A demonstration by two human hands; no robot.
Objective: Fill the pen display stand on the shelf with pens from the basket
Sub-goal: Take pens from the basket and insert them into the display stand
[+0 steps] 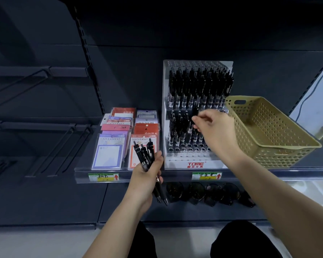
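The pen display stand (194, 116) stands at centre-right on the shelf (175, 173), beside the basket (268, 131). The right hand (215, 127) has its grip clamped on one pen (195, 113) at the middle tier. The left hand (147, 174) is closed around spare pens (145, 157). It is best to keep the pen upright over a free hole, then push straight down.

The pen display stand (194, 161) base reads "TOME", two notepad packs (110, 148) show "UNIVERSITY", and another, blurred, perhaps "Sticky Note".

Hidden and unreadable parts

Lower stand (194, 162) row partly covered by right hand (216, 131); held pen (195, 113) mostly concealed; price label (207, 175) writing illegible; basket (268, 135) floor out of view.
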